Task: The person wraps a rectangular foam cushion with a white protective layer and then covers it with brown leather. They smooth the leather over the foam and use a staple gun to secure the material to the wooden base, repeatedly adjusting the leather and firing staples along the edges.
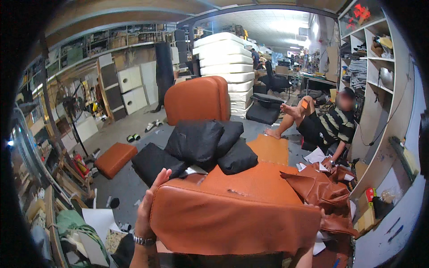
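An orange-brown leather-covered cushion (pixel 237 216) is held between my two hands, its stitched front facing me and its lower edge hanging loose and wavy. My left hand (pixel 149 207), with a metal watch at the wrist, presses along the cushion's left end, fingers stretched upward. At the right end my right hand (pixel 320 219) grips the side; only some fingers show, the rest being hidden by the leather. Several black cushions (pixel 194 143) lie heaped just beyond it. Crumpled brown leather (pixel 319 190) spreads to the right of my right hand.
A seated person (pixel 333 123) leans by the right shelves (pixel 380 76), one hand on the leather. Large orange cushions (pixel 194 102) stand behind the black heap, before stacked white foam slabs (pixel 223 62). A small orange cushion (pixel 116 161) and slippers (pixel 133 137) lie left.
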{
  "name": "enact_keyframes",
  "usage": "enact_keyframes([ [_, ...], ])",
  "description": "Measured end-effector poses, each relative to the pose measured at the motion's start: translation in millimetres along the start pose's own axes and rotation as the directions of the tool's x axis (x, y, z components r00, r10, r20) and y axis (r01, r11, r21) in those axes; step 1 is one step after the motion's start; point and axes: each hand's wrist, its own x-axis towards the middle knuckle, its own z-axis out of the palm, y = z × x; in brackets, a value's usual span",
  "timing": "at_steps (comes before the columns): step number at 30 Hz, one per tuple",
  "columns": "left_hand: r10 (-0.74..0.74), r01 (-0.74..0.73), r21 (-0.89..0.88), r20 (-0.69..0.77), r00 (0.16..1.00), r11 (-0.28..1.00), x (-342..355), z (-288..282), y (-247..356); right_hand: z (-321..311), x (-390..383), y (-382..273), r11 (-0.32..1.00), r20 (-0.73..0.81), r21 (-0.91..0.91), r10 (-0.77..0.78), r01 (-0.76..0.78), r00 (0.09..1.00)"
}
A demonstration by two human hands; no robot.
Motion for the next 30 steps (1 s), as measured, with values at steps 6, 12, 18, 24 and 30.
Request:
enact_keyframes([
  [6, -0.308, 0.306, -0.392, 0.059, 0.95, 0.868, -7, -39, -103, 65, -56, -96, 0.696, 0.191, -0.686, -0.108, 0.212, 0.976],
  [12, -0.469, 0.432, -0.325, -0.038, 0.883, 0.841, 4, -19, -262, 135, -92, -104, 0.08, 0.229, -0.967, -0.154, 0.243, 0.961],
  [18, -0.704, 0.588, -0.487, -0.082, 0.706, 0.646, -24, 12, -364, 179, -77, -68, -0.181, 0.289, -0.938, 0.067, 0.296, 0.955],
  [24, -0.613, 0.62, -0.109, -0.359, 0.704, 0.777, -59, 6, -382, 212, -58, -10, -0.274, 0.286, -0.903, 0.188, 0.33, 0.94],
  [30, -0.491, 0.592, 0.183, -0.401, 0.774, 0.785, -66, 28, -349, 240, -60, 109, -0.4, 0.274, -0.81, 0.389, 0.429, 0.88],
])
